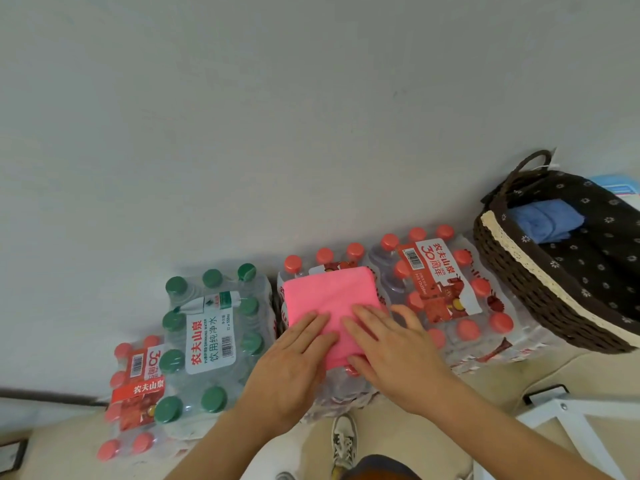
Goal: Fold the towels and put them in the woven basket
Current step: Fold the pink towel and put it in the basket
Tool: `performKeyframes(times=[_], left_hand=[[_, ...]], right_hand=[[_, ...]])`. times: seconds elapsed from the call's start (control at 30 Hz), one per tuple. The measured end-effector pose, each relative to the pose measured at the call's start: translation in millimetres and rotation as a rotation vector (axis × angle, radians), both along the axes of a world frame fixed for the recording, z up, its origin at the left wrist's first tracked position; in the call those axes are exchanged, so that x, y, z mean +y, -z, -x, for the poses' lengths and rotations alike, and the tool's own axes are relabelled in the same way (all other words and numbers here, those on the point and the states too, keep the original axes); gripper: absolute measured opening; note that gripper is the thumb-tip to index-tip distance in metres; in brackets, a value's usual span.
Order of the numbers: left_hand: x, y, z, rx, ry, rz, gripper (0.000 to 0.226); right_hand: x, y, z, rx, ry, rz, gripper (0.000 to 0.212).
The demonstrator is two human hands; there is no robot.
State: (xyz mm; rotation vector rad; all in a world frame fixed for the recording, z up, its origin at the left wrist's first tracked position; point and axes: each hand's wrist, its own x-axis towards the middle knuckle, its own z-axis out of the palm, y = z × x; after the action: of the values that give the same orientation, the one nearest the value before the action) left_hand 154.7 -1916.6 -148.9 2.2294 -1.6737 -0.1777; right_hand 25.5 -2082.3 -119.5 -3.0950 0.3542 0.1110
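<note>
A pink towel (325, 296), folded into a small rectangle, lies on top of a shrink-wrapped pack of red-capped water bottles (346, 386). My left hand (294, 362) rests flat on its near left corner with straight fingers. My right hand (388, 344) presses flat on its near right edge, fingers spread. The dark woven basket (540, 296) with a cream lace trim and flowered lining stands at the right on another bottle pack. A folded blue towel (543, 220) lies inside it.
A pack of green-capped bottles (211, 337) and a lower red-capped pack (135, 393) stand to the left, another red-capped pack (457, 299) to the right. A white wall rises behind. A white frame (571, 420) and my shoe (344, 441) are on the beige floor.
</note>
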Motion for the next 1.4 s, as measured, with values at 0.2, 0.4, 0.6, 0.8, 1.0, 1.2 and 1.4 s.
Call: performKeyframes(times=[0.2, 0.4, 0.6, 0.8, 1.0, 1.2, 1.4], left_hand=[[4, -6, -5, -0.029, -0.070, 0.030, 0.042], [-9, -15, -9, -0.208, -0.057, -0.021, 0.028], [-25, -25, -24, 0.038, -0.183, -0.062, 0.026], [-35, -44, -36, 0.284, -0.278, -0.218, 0.030], [-32, -36, -9, -0.200, -0.123, -0.101, 0.037], [-37, -31, -14, -0.040, -0.116, -0.146, 0.029], [-49, -57, -58, 0.562, -0.437, -0.159, 0.017]], right_hand=[[6, 8, 5, 0.043, -0.016, 0.032, 0.069], [4, 4, -10, 0.005, -0.028, 0.021, 0.069], [0, 5, -15, -0.063, -0.065, 0.019, 0.064], [-14, 15, -12, -0.258, -0.123, 0.063, 0.053], [-29, 6, -26, -0.199, -0.172, 0.028, 0.029], [-54, -37, -52, 0.106, -0.207, -0.229, 0.011], [-79, -41, -70, 0.254, -0.048, -0.566, 0.021]])
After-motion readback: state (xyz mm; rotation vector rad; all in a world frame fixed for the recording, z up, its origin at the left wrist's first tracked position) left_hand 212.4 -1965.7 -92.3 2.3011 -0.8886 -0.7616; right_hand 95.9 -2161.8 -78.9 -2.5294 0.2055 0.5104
